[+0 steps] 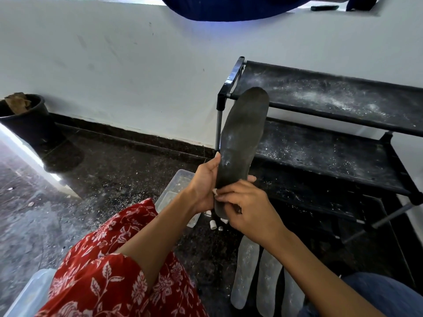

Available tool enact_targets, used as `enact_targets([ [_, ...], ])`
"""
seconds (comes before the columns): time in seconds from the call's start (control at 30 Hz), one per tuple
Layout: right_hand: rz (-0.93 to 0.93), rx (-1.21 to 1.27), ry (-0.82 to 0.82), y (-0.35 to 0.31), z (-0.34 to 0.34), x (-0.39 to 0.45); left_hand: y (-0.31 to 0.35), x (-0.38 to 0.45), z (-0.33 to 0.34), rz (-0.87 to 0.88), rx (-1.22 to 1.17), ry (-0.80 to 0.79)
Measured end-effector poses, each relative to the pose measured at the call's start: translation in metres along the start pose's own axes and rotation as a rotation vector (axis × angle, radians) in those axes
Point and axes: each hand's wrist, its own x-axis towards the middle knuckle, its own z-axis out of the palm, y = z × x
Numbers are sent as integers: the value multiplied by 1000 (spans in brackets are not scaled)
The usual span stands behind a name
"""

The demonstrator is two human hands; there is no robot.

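Dark speckled stone floor (114,168) runs up to a scuffed white wall (137,76), and a black shoe rack (320,97) stands against it on the right, its fabric shelves dusted with white powder. Before the rack, a dark grey insole (242,143) is held nearly upright in the air, toe end up and heel end down, with pale specks scattered over its facing side. The left hand (203,184) grips its lower half: the thumb lies straight up along the insole's left edge, the other fingers wrap behind, and one fingertip shows past the right edge. The right hand (249,207) sits just below and in front, its fingers curled over the heel part and pressed against the left edge, touching the left palm. A small white bit (215,191) shows at those fingertips, but I cannot tell what it is. The insole's face carries no mark clear enough to read. On the floor under the hands lie a clear plastic container (178,184) and a few short white pieces (213,224). Nearer the person, pale translucent insoles (245,271) lie side by side. A black bin (29,124) stands far left by the wall.
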Motion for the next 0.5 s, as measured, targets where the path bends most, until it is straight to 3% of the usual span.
enact_targets([
  [0.2,9,-94,275,11,-6,4,0,0,2,37,11,9],
  [0.4,41,-81,50,8,3,-4,0,0,0,19,17,28],
  [0.5,37,-23,74,7,3,-4,1,-2,-1,8,24,16],
])
